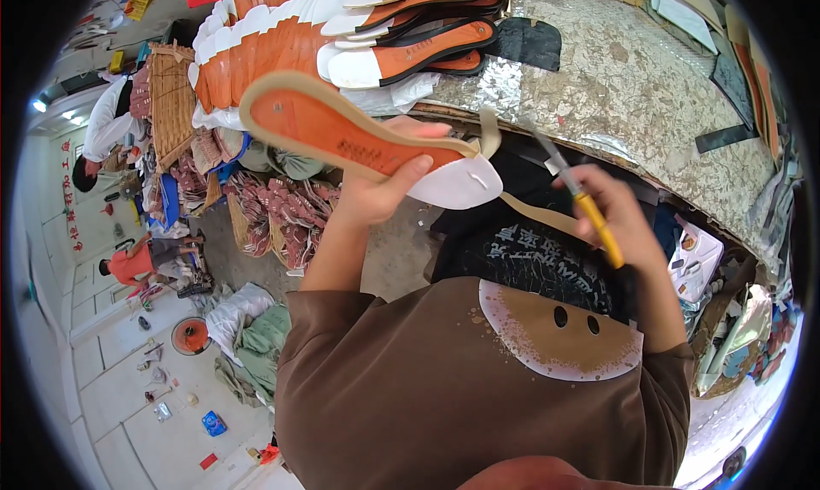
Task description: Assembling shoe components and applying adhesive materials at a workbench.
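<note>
My left hand is closed around the middle of an insole with an orange face, a white toe piece and a beige edge. It is raised in front of the workbench, its heel pointing left. My right hand grips a knife with a yellow handle; the blade points up and away and is blurred by motion. A thin beige strip runs from the insole's toe end to my right hand, whose fingers partly hide it. A short curl of beige material stands up beside the toe.
Stacked orange-and-white insoles lie on the worn workbench, beside a black piece. Scraps and strips sit at its far right. Bundled reddish pieces fill baskets at left. Two other people are farther off.
</note>
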Motion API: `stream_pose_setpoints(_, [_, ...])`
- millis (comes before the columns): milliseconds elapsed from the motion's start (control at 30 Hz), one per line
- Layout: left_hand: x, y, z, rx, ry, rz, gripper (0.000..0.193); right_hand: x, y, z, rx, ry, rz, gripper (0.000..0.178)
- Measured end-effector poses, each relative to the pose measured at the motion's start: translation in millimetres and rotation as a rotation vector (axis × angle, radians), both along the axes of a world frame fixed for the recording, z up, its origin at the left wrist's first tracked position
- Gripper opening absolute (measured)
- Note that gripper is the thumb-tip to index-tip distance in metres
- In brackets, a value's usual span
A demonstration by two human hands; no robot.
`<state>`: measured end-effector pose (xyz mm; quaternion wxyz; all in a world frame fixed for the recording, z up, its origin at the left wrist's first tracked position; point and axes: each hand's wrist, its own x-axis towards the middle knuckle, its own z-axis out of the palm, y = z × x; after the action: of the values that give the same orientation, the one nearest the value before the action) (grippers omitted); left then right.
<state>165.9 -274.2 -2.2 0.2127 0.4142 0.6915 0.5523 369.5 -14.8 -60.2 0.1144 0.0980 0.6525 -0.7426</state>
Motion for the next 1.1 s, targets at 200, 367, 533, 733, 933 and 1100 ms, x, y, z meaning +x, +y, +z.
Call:
stream_pose_setpoints(200, [11,17,-7,0.029,-0.386,0.156,0.025,5,98,14,1.268,0.037,-0.415,0.046])
stream_pose_setpoints(367, [20,39,-16,0.085,-0.333,0.178,0.019,-28,14,44,0.722,0.532,-0.307,0.033])
stream_pose_setpoints(533, [17,55,-11,0.14,-0.364,0.195,0.02,-36,-14,18,0.493,0.656,-0.224,0.021])
stream_pose_setpoints(733, [22,61,-19,0.024,-0.265,0.136,0.023,-55,-22,21,0.549,0.478,-0.202,0.015])
stream_pose_setpoints(933, [4,105,-8,0.243,-0.538,0.174,0.033,-60,-23,-12,0.69,0.474,-0.393,0.019])
stream_pose_setpoints(1100, [-63,153,20,-0.051,0.262,0.105,0.034,-60,-7,-6,0.83,0.434,-0.38,0.024])
